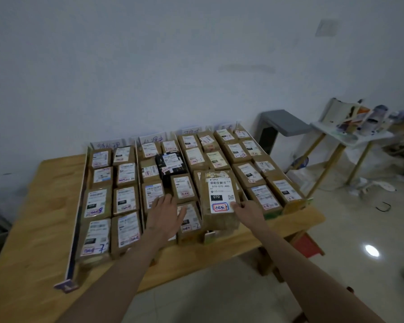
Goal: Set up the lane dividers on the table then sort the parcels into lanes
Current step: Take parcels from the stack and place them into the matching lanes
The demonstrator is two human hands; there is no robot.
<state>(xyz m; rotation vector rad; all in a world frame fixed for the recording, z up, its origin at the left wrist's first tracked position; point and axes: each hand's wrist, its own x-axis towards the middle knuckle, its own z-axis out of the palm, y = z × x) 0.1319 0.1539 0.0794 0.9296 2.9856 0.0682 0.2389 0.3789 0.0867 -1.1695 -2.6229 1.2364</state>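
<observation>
Now the right hand (244, 209) pinches the near right edge of a brown parcel (219, 201) resting atop the third lane's boxes on the wooden table (33, 229). The left hand (165, 214) hovers beside it, fingers spread and relaxed over the second lane.

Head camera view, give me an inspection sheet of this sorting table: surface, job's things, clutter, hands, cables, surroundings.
Surface: wooden table, bare wood at its left.
Job's things: white dividers stand in place; labelled parcels fill the lanes in rows, one black parcel among brown ones; a large parcel lies on top of others.
Clutter: nothing seen on the table.
Hands: left hand open, fingers spread over the parcels; right hand pinches the large parcel's right edge.
Cables: dark loop on the floor, unclear.
Surroundings: white wall, grey stool, cluttered shelf at right.
</observation>
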